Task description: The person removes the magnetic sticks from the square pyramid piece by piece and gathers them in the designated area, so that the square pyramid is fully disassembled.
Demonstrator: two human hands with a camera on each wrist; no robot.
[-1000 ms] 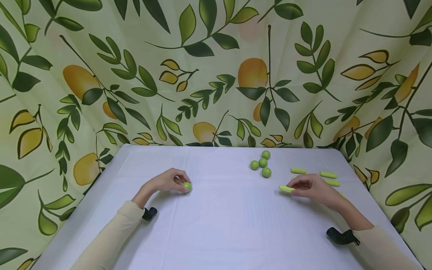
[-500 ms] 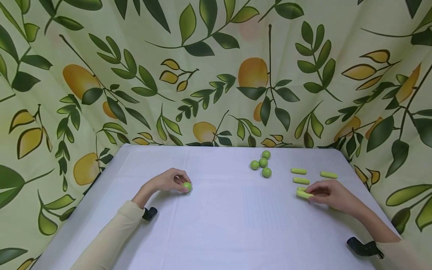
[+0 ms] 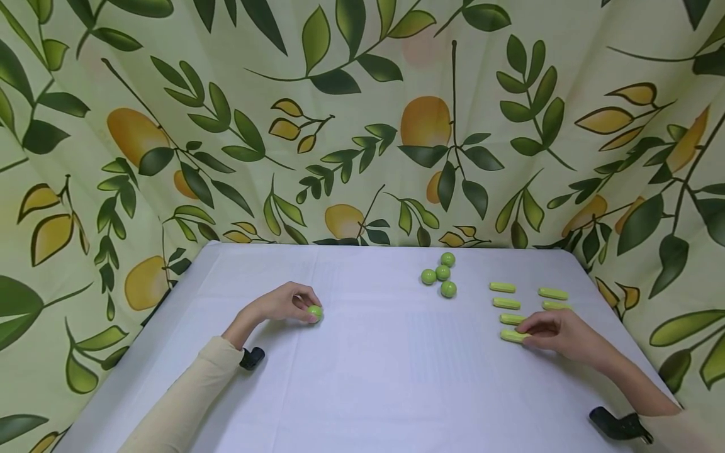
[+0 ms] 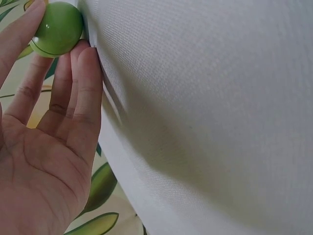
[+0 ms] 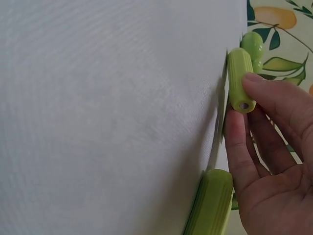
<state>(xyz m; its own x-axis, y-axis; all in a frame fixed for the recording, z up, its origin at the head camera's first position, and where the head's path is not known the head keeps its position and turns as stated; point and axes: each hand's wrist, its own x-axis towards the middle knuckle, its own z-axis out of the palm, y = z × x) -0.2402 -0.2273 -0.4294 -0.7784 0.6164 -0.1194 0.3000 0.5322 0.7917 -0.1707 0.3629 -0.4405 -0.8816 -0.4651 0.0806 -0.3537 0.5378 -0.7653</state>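
My left hand (image 3: 283, 303) pinches a shiny green ball (image 4: 59, 29) between thumb and fingertips, right at the white tabletop. On the right, my right hand (image 3: 561, 333) holds a light green ribbed stick (image 5: 240, 81) by one end; a small hole shows in that end. In the head view this stick (image 3: 512, 336) lies at the front of a column of similar sticks, just before another green stick (image 3: 511, 319). A second column begins with a stick (image 3: 552, 293) farther right, partly hidden behind my right hand. Close to the right wrist camera lies one more ribbed stick (image 5: 210, 203).
Several loose green balls (image 3: 443, 272) form a cluster near the back of the white-covered table (image 3: 362, 377). A curtain (image 3: 362, 126) with leaves and fruit hangs behind the table's far edge. Each wrist carries a black camera mount (image 3: 620, 425).
My right hand has moved right and toward me with the stick, bringing it to the front of the left column. The sticks behind it have come into view. My left hand stays in place.
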